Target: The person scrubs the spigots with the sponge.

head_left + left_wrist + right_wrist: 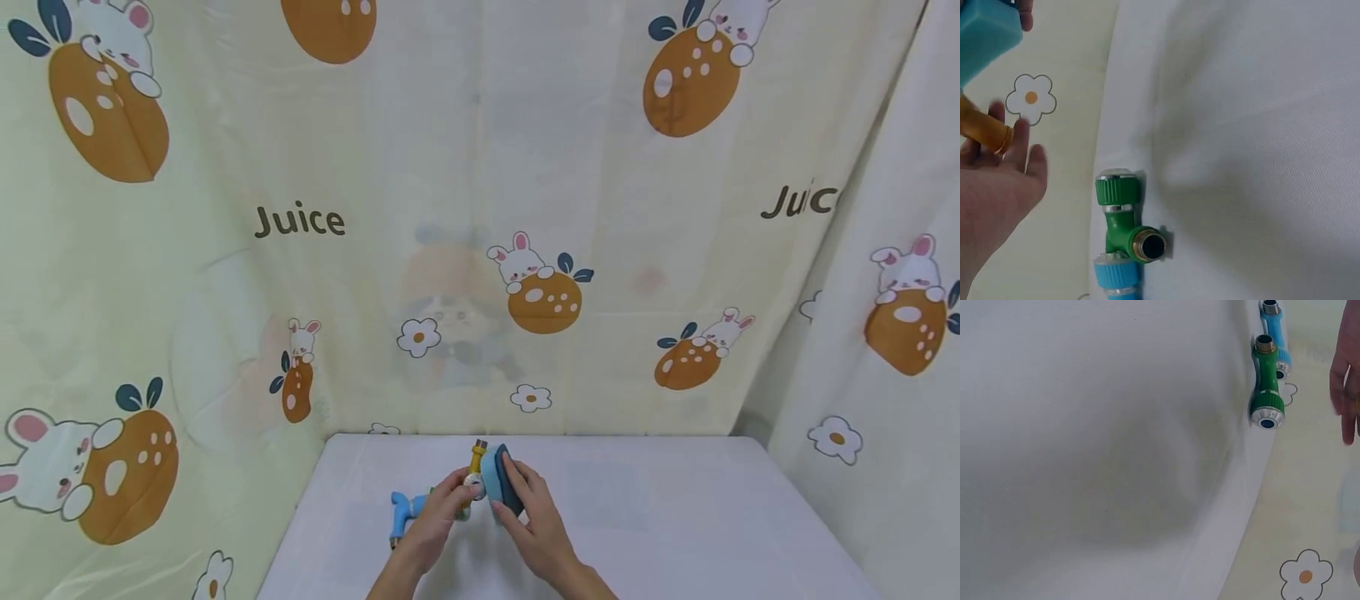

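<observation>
My left hand (438, 521) grips a yellow tee-like pipe fitting (477, 457) with a metal threaded end, and its orange-yellow barrel (988, 130) shows in the left wrist view. A two-tone block (491, 475), light blue with a dark blue side, looks like a sponge or brush; my right hand (542, 533) holds it, fingers over the dark side and thumb below. The block is against or very close to the fitting. Below the hands lie a green tee fitting (1121, 228) and a blue one (405, 508), end to end. Contact surfaces are hidden.
A white-covered table (660, 517) carries the fittings, with its far edge against a patterned curtain (450, 167). Another curtain (840, 358) hangs along the right side. The green and blue fittings lie left of the hands.
</observation>
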Action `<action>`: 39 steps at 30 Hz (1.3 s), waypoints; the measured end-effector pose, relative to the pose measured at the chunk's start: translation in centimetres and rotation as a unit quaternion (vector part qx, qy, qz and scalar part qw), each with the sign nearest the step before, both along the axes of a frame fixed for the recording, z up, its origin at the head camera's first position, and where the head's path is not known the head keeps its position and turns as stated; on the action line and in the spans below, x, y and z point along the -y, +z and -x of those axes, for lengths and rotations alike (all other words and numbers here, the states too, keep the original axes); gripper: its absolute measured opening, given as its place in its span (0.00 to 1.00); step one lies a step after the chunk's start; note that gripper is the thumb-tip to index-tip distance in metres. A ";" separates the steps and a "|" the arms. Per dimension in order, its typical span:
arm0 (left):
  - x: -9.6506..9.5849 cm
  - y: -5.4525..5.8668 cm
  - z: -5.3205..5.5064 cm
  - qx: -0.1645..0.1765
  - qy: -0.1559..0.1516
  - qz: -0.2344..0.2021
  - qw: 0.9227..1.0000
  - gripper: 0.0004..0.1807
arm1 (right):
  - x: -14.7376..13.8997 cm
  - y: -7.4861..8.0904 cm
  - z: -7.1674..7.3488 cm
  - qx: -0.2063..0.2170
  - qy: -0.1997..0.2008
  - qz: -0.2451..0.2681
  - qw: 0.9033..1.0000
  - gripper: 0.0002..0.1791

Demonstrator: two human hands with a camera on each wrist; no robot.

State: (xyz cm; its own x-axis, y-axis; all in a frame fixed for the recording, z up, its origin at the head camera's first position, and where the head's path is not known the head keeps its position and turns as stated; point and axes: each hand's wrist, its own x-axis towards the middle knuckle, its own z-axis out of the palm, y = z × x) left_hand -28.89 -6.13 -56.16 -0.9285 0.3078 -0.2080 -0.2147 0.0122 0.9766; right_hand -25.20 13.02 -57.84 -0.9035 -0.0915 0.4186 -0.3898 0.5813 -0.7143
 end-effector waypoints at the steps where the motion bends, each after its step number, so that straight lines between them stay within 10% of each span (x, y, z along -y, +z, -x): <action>1: 0.0 -0.1 0.1 -0.003 0.006 0.005 1.000 0.38 | 0.1 -0.1 0.0 -0.004 0.002 0.000 1.000 0.36; 11: 0.6 -0.8 -0.4 -0.035 -0.032 -0.036 0.998 0.33 | 0.9 -0.3 -0.5 -0.038 0.033 -0.005 0.999 0.36; 22: 0.7 -1.8 0.0 -0.071 0.009 -0.095 0.993 0.53 | 0.9 -0.5 -0.4 -0.055 0.041 -0.004 0.998 0.32; 33: 0.4 -1.3 -0.3 -0.212 -0.012 -0.014 0.977 0.56 | 1.1 -0.5 -0.3 -0.041 0.036 -0.011 0.998 0.28; 39: 0.6 -1.4 -0.3 -0.220 -0.027 0.009 0.975 0.57 | 1.2 -0.3 -0.3 0.007 0.056 -0.002 0.998 0.29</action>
